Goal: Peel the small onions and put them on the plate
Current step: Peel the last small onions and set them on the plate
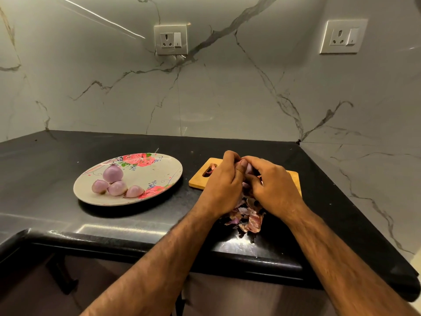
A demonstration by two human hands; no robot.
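- Purple skin shows between your fingers: the onion (248, 168) you are working on sits pinched between both hands, held above the board, mostly hidden by your fingers.
- Your left hand (224, 179) curls around the onion from the left, fingers closed on it, thumb pressed up against it.
- Your right hand (271, 182) closes on the same onion from the right, fingertips meeting the left hand's at the top.
- The wooden board (200, 176) lies under your hands; only its left end with the handle slot and a strip of its right edge show.
- A heap of peels (247, 216) lies on the counter just in front of the board, between your wrists, near the counter's front edge.
- The plate (164, 169) stands to the left of the board, just apart from it, with four peeled onions (116, 182) clustered on its left half; its right half is bare.
- The black counter (57, 160) is open to the left and behind the plate, and ends at the marble wall (227, 92) behind and to the right.
- Two sockets (170, 39) sit high on the wall, well clear of your hands.
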